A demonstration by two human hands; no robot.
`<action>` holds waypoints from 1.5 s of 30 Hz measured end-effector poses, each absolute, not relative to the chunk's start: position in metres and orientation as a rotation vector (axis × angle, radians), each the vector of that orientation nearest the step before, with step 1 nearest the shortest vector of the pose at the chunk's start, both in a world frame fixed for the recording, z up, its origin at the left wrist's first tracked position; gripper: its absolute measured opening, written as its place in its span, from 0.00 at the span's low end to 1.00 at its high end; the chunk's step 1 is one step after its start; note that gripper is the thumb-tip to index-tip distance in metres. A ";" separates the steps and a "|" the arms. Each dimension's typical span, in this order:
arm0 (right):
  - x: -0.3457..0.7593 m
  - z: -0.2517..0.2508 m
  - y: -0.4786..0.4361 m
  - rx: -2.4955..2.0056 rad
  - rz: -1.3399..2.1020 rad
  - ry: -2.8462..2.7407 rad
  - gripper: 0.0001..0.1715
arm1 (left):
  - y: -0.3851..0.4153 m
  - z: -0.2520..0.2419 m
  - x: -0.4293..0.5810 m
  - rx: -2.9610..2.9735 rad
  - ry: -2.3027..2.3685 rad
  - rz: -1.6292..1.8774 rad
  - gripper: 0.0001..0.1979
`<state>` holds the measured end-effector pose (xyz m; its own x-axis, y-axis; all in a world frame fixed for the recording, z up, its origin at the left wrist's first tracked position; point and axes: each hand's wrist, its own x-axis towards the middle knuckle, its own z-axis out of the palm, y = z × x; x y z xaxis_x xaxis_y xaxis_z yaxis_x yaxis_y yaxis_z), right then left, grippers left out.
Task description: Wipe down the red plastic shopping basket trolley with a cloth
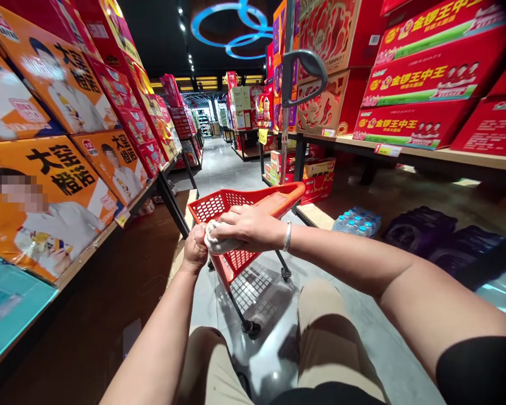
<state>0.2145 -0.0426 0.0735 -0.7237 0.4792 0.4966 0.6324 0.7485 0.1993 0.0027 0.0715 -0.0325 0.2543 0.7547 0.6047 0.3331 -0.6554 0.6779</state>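
An orange-red shopping cart (247,260) with a perforated plastic basket stands just ahead of my knees. My right hand (251,226), a pale bangle at its wrist, presses a bunched greyish-white cloth (220,243) against the cart's near bar. Fingers curl over the top of the cloth, and the bar beneath is covered. Closed at the bar's left end, my left hand (195,247) touches the cloth's edge; it appears to grip the cart's handle, though its fingertips are hidden.
Orange cartons (37,197) line the left shelf; red cartons (400,124) fill the right one. A grey pole with a looped handle (306,76) rises beyond the cart. Bottled water packs (357,222) lie under the right shelf. The tiled aisle (219,163) runs ahead.
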 end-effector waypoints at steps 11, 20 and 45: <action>0.381 0.005 -0.048 -1.145 -0.760 -1.917 0.11 | 0.078 0.006 -0.021 1.863 0.796 1.100 0.33; 0.300 0.007 -0.059 -1.380 -0.563 -1.805 0.28 | -0.002 0.058 0.029 2.767 1.313 0.797 0.28; 0.256 0.000 -0.060 -1.236 -0.776 -1.908 0.13 | 0.036 0.028 -0.008 2.881 1.504 1.092 0.31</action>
